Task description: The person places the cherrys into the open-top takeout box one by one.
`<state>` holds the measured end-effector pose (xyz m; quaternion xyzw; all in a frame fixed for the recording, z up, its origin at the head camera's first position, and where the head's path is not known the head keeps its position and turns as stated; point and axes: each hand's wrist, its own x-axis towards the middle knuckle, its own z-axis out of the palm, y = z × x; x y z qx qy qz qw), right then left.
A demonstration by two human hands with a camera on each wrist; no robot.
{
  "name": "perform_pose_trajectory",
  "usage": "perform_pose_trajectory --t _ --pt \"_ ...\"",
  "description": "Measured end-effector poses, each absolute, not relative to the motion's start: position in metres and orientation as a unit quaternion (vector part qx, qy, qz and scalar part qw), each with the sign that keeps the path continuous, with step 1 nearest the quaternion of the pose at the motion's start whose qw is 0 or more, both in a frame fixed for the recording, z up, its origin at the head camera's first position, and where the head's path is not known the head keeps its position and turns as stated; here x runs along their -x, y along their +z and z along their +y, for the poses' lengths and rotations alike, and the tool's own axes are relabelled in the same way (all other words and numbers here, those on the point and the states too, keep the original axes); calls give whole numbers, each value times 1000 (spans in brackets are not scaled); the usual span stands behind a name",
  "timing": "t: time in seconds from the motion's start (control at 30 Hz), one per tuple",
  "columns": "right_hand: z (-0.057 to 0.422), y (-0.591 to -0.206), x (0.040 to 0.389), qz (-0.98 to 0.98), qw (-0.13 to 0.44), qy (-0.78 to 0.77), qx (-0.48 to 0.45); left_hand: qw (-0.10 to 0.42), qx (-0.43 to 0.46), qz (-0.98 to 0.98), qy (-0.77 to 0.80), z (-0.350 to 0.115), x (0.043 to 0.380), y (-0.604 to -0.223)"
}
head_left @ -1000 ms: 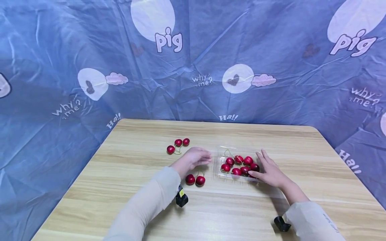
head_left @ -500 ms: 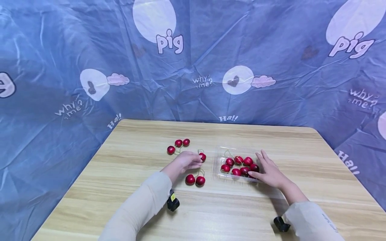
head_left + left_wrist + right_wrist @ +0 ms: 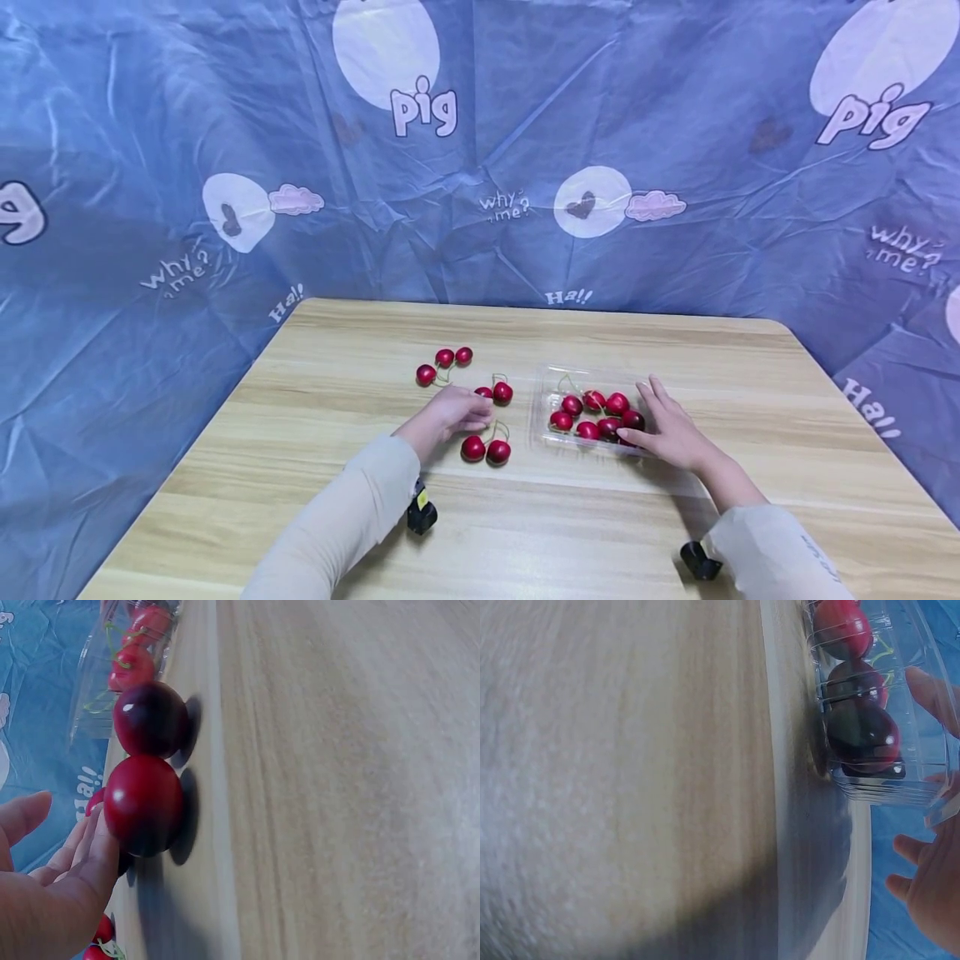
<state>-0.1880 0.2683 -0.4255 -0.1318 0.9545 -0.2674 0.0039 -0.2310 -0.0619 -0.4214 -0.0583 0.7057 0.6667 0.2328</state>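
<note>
In the head view my left hand point(image 3: 453, 410) hovers low left of centre, fingers extended and nothing held. Its fingertips are just behind the stems of a front pair of cherries point(image 3: 472, 448). A second pair of cherries point(image 3: 503, 392) lies beyond the fingers, partly covered by them. From the left wrist, the thumb stands apart and the fingers overlap a near cherry point(image 3: 144, 806). My right hand point(image 3: 677, 429) rests with spread fingers on the right end of a clear plastic box point(image 3: 542, 408). Its thumb reaches over the rim beside the several cherries point(image 3: 862, 735) inside.
Three more cherries point(image 3: 426, 375) with joined stems lie at the back left of the wooden table point(image 3: 540, 525). A blue printed cloth point(image 3: 480, 150) hangs behind the table's far edge. Black wrist cameras point(image 3: 422, 512) sit under both sleeves.
My left hand has drawn back left and toward me from beside the box, uncovering the pair of cherries it hid. The right hand and the box have stayed put.
</note>
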Motion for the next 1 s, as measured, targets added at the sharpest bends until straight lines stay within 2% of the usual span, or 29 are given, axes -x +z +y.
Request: perform_pose_trajectory --t 0.43,0.63,1.0 --pt "268 -427 189 956 4 -264 130 240 59 709 661 -57 232 -432" --pt "269 -428 191 956 2 -261 130 252 51 708 658 -55 224 -420" --pt "269 -429 191 955 9 -266 128 263 49 709 653 -51 234 -439"
